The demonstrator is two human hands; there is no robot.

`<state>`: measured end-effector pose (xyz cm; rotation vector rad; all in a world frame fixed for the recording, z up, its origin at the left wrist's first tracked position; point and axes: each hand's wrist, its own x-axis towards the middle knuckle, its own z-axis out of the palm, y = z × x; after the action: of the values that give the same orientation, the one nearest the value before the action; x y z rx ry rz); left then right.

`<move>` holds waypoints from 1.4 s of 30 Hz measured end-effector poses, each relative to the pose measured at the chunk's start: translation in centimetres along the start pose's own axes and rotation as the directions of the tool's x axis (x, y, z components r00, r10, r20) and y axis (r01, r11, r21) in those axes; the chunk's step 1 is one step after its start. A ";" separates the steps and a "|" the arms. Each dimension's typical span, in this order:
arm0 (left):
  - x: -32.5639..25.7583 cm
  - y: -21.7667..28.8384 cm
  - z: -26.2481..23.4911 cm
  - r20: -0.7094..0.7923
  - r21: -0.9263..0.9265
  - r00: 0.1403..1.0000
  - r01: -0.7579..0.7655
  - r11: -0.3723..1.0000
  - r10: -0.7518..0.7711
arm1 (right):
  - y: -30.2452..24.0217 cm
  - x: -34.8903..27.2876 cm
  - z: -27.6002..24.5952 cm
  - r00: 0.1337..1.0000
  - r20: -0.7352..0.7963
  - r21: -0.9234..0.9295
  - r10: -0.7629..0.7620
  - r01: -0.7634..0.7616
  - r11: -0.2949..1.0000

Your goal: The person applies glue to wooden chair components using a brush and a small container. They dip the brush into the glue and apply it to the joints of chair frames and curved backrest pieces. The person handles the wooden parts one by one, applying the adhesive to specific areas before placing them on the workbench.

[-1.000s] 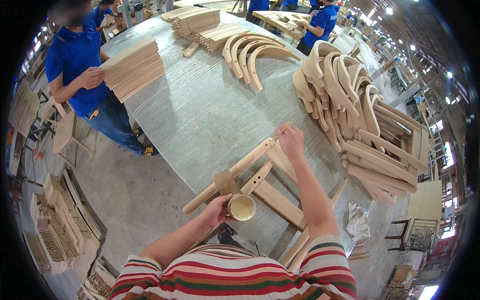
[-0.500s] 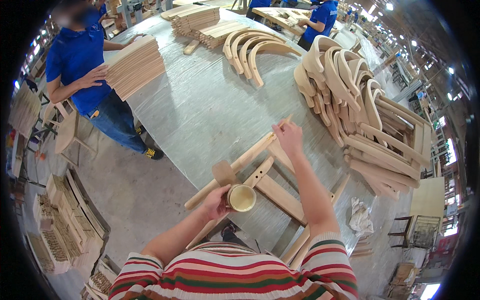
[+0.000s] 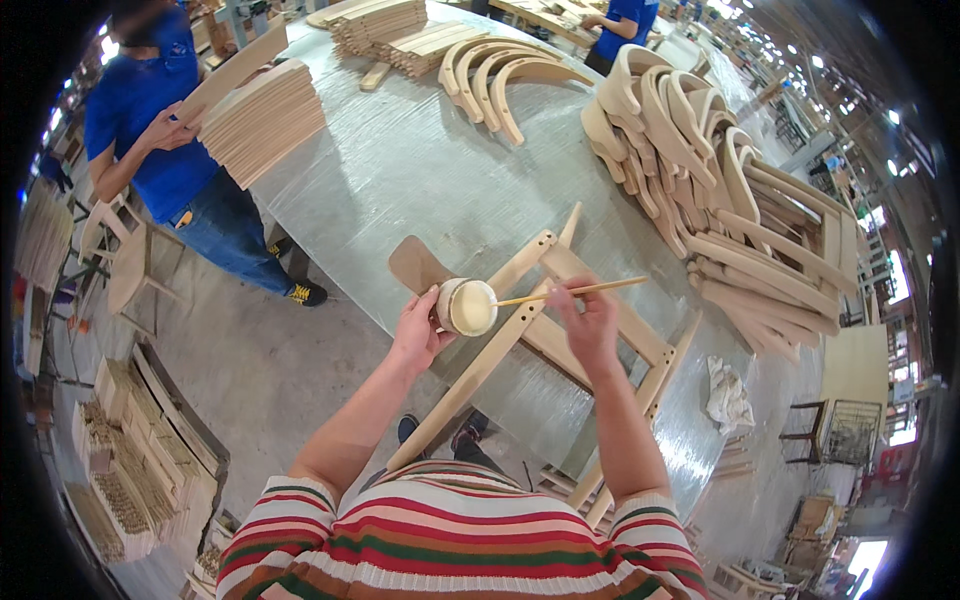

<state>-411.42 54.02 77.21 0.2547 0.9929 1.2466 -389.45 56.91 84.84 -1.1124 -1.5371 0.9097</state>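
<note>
My left hand (image 3: 418,325) is wrapped around a small round cup (image 3: 470,307) of cream-coloured, glue-like liquid. A flat brown piece with a rounded end (image 3: 418,264) juts out beyond the cup; how it is attached cannot be seen. Between the fingers of my right hand (image 3: 588,318) is a thin wooden stick (image 3: 625,284), its left tip at the cup's mouth. Below both hands lies a wooden chair frame (image 3: 470,380), partly on the table and reaching over its near edge. Dark dowel holes show near the ends of its legs. The cup hides part of one leg.
The plastic-covered table (image 3: 400,180) carries curved wooden parts (image 3: 515,85), a large pile of bent pieces (image 3: 670,150) and a white rag (image 3: 728,395). At left, a co-worker in blue (image 3: 150,130) holds a board (image 3: 235,70) above a board stack (image 3: 265,120).
My right hand has brought the stick from the frame's far holed end back to the cup. My left hand and the cup have moved away from my body. The co-worker has lifted a board.
</note>
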 end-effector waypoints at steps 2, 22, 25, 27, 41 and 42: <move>-0.4 -0.1 0.4 0.048 0.017 0.998 0.029 0.999 -0.029 | -0.3 -1.0 1.1 0.999 0.007 -0.193 -0.054 0.054 0.980; 0.3 -3.5 3.0 0.322 -0.122 0.932 0.217 0.968 -0.169 | 5.8 -7.0 -0.9 0.696 -0.134 0.793 0.705 -0.351 0.498; 0.9 -4.3 3.5 0.299 -0.098 0.936 0.222 0.970 -0.184 | 6.4 -7.0 -1.1 0.690 -0.146 0.809 0.708 -0.328 0.487; 1.2 -4.8 3.4 0.263 -0.059 0.945 0.219 0.974 -0.197 | 6.1 -6.7 -2.0 0.734 -0.183 0.774 0.655 -0.303 0.556; 1.7 -6.0 3.6 0.183 -0.084 0.958 0.241 0.967 -0.223 | 6.5 -4.5 -3.5 0.722 -0.212 0.645 0.658 -0.403 0.650; 1.9 -6.1 3.2 0.201 -0.110 0.956 0.239 0.965 -0.214 | 6.8 -4.7 -3.1 0.699 -0.180 0.690 0.693 -0.412 0.595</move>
<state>-404.97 54.65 74.17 0.1452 0.7499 1.0523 -384.62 54.54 77.87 -1.2201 -0.4033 1.3544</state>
